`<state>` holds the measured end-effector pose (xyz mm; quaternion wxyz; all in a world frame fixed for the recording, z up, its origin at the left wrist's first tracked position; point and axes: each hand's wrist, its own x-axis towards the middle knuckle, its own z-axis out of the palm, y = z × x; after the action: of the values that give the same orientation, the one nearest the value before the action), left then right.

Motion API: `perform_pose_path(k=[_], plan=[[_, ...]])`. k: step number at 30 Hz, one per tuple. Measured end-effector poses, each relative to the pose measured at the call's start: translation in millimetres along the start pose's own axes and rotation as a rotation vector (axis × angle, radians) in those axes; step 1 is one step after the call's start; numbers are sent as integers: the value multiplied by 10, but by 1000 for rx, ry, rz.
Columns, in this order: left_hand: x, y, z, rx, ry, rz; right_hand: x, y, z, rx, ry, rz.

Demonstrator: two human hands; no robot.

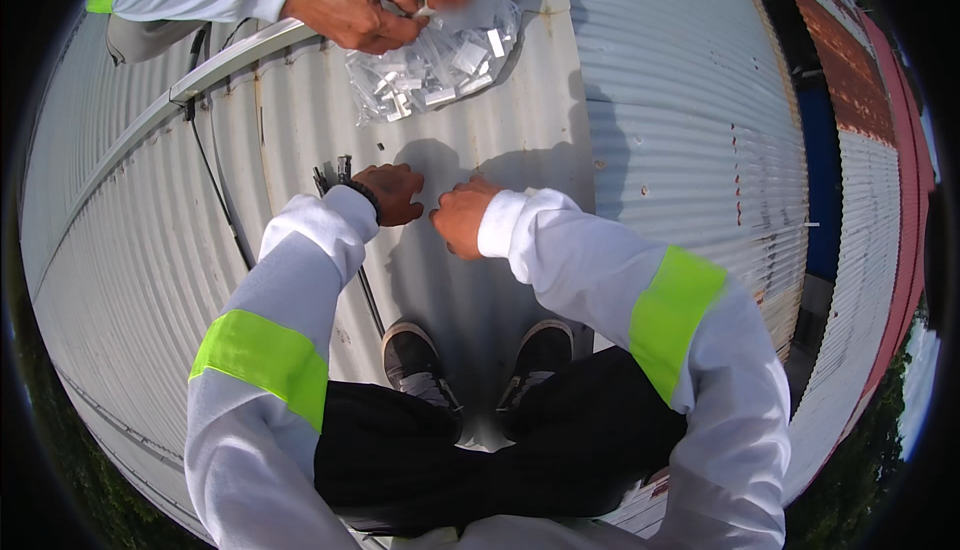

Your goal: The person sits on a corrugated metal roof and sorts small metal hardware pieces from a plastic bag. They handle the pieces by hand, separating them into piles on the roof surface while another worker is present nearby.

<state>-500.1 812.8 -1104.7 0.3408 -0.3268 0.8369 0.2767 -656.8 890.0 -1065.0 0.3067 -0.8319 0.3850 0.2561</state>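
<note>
My left hand [392, 192] and my right hand [461, 216] are close together in front of me, low over a corrugated metal roof [500, 120]. Both are curled with fingers turned down, and what they hold, if anything, is hidden. A dark wristband sits on my left wrist. Beyond them a co-worker's hands [352, 5] hold open a clear plastic bag [430, 65] filled with several small silvery metal pieces. A tiny dark piece [380, 147] lies on the roof between the bag and my hands.
A grey metal rail [215, 68] runs diagonally across the roof at upper left, with a black cable [215, 190] trailing from it past my left arm. My dark shoes [415, 360] stand on the roof. The roof falls away to the right toward a red-roofed building [850, 70].
</note>
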Motion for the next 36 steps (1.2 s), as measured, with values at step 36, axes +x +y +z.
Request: perform_pose_path(k=[36], plan=[[-344, 856, -384, 217, -139, 133, -442, -483, -224, -192, -128, 29]])
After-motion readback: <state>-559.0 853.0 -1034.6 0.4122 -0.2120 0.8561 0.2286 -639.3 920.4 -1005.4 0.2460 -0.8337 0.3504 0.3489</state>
